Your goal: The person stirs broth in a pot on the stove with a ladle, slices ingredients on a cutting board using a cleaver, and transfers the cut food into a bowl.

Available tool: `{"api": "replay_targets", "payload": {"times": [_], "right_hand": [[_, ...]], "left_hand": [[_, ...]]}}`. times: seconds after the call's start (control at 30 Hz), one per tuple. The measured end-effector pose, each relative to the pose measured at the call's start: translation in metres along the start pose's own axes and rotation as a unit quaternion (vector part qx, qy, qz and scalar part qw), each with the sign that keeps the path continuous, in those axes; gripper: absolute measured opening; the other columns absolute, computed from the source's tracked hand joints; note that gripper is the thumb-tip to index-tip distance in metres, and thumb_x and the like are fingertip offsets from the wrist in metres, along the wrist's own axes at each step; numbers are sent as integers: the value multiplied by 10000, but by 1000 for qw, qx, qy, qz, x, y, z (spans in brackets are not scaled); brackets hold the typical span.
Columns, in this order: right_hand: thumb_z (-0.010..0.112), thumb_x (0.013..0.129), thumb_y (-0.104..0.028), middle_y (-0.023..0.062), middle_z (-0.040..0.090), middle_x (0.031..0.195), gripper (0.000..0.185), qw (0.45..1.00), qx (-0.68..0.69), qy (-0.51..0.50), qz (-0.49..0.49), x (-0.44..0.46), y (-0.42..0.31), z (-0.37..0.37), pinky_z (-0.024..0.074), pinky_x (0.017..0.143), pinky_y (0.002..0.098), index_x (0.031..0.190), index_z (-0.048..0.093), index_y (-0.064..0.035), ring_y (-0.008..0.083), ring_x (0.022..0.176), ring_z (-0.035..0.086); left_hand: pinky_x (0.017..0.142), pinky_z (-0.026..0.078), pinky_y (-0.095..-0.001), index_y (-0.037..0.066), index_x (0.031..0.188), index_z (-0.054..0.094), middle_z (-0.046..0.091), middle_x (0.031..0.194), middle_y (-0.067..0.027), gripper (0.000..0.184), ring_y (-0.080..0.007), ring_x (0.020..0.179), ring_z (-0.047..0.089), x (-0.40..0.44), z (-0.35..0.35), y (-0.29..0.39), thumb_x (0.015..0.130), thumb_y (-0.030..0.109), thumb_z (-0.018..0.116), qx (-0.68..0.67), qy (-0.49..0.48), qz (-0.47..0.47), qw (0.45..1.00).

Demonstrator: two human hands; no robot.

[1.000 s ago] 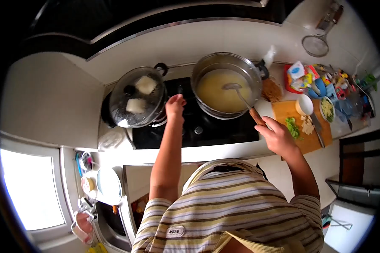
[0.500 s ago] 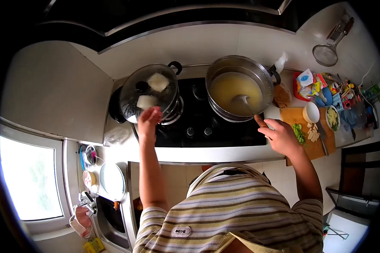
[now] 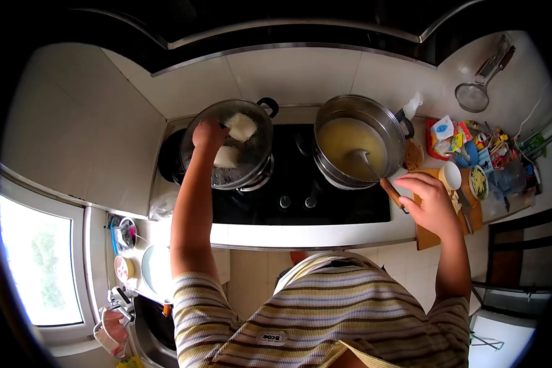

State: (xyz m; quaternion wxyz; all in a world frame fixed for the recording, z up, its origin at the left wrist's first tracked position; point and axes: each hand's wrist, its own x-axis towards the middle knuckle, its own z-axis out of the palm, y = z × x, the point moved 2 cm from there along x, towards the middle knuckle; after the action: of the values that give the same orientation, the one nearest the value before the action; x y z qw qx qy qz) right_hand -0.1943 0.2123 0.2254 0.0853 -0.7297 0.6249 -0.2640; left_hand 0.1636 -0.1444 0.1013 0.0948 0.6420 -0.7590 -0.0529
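My left hand (image 3: pixel 208 135) is closed around the knob of the glass lid (image 3: pixel 254 156) on the left pan; the knob itself is mostly hidden. Through the glass show two pale pieces of food (image 3: pixel 240 127) over dark liquid or oil. My right hand (image 3: pixel 432 199) is open beside the wooden handle of a ladle (image 3: pixel 391 191), fingers apart and not wrapped round it. The ladle rests in a large steel pot (image 3: pixel 394 129), its bowl in cloudy yellowish liquid (image 3: pixel 343 138) and its handle leaning over the rim.
Both vessels stand on a black gas stove (image 3: pixel 257 214). At right, a wooden cutting board (image 3: pixel 429 239) holds a white bowl (image 3: pixel 450 176) and a knife (image 3: pixel 468 222). Beside it are a plate of shredded food (image 3: pixel 479 183) and a red basket of packets (image 3: pixel 432 147). A sink (image 3: pixel 144 343) lies at lower left.
My left hand has moved up from the lid's near edge onto its knob. My right hand has let go of the ladle handle, which now leans on the pot rim.
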Motion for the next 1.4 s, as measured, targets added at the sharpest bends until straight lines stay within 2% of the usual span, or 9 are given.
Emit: {"api": "replay_targets", "payload": {"times": [0.1,0.37,0.57,0.8,1.0,1.1,1.23,1.33,1.4], "right_hand": [[669,730,-45,122,652,888,184,999,20,-32,-31,28,-10,16,511,712,372,908,642,-8,307,783,623],[624,765,-104,153,650,787,105,987,-8,-102,-124,138,-27,80,508,695,389,801,665,-14,321,754,627],[620,775,-141,159,652,789,117,979,-85,-128,-132,223,-22,177,508,680,432,773,671,-35,347,762,626],[627,773,-145,143,655,808,120,974,-153,-147,-81,261,-38,199,498,712,423,771,674,-35,329,793,621],[668,739,-125,152,645,831,129,962,-154,-172,-143,276,-39,258,488,750,424,813,666,-20,333,826,609],[697,731,-167,169,629,889,170,961,-115,-111,-224,275,-60,280,499,743,431,754,646,-6,348,869,606],[724,715,-198,159,637,885,223,959,-149,-179,-161,288,-94,312,493,754,432,754,639,5,342,914,595],[734,701,-193,152,603,1079,341,958,-115,-236,-115,295,-109,339,480,834,420,974,637,-13,326,1069,542],[732,689,-177,119,463,1319,637,923,-176,-196,-281,292,-125,351,426,953,431,1268,486,-78,309,1229,426]], "left_hand": [[751,517,-423,87,914,691,670,909,-146,366,-315,869,642,11,3,-5,685,373,694,79,-3,35,996],[651,511,-390,116,800,728,671,733,-122,349,-295,696,651,0,-100,-61,690,438,647,-84,97,-9,992],[739,509,-385,113,870,730,684,829,-121,379,-301,793,653,-39,-138,-162,695,443,666,-44,164,-99,980],[765,501,-403,70,841,715,677,836,-146,367,-322,804,644,-154,-128,-259,668,392,690,31,197,-220,955],[765,490,-427,71,824,708,676,850,-141,333,-343,819,633,-278,-109,-332,672,365,677,107,173,-324,924],[763,491,-428,62,831,703,674,850,-146,332,-344,815,633,-333,-94,-363,666,348,670,120,148,-386,903],[764,491,-415,55,842,698,670,871,-155,333,-334,841,631,-392,-81,-377,663,335,674,107,141,-452,874],[771,487,-405,36,880,688,661,895,-165,338,-326,850,624,-424,-71,-385,681,309,705,120,165,-465,861],[776,484,-394,32,895,682,656,901,-166,327,-320,861,619,-438,-67,-386,694,287,724,100,169,-470,860]]}}
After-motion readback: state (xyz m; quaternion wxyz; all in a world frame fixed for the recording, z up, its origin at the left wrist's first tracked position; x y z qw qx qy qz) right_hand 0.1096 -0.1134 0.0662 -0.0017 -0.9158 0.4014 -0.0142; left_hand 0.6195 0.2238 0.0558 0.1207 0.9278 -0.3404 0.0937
